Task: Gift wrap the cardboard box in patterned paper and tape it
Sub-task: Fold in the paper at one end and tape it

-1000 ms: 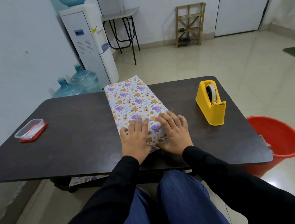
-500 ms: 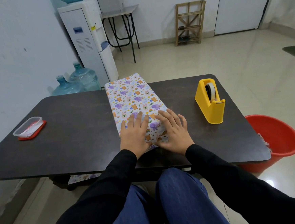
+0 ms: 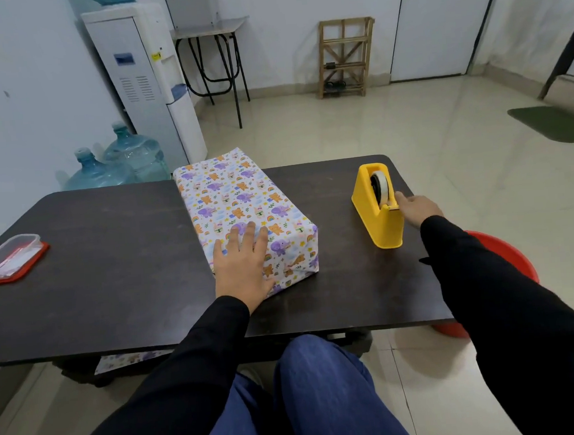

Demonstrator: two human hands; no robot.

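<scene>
On the dark tabletop (image 3: 111,265) lies the paper-covered cardboard box (image 3: 240,204), near end folded, untaped; left hand (image 3: 243,265) presses flat, grip apart; right hand (image 3: 417,207) touches the yellow tape dispenser (image 3: 377,206), grip unclear.

The left hand (image 3: 242,267) lies flat over the near left corner of the long box wrapped in white animal-patterned paper (image 3: 243,207), hiding the fold there. The fingertips of the right hand (image 3: 417,207) vanish behind the cutter end of the yellow plastic tape dispenser (image 3: 377,206), so any grip on tape cannot be told. The round red plastic bucket (image 3: 508,251) is mostly covered by the dark table (image 3: 111,265) and the right black sleeve. The contents of the clear plastic tub on its red lid (image 3: 10,258) are too blurred to identify. A patterned paper scrap (image 3: 128,360) under the table shows only partly.
</scene>
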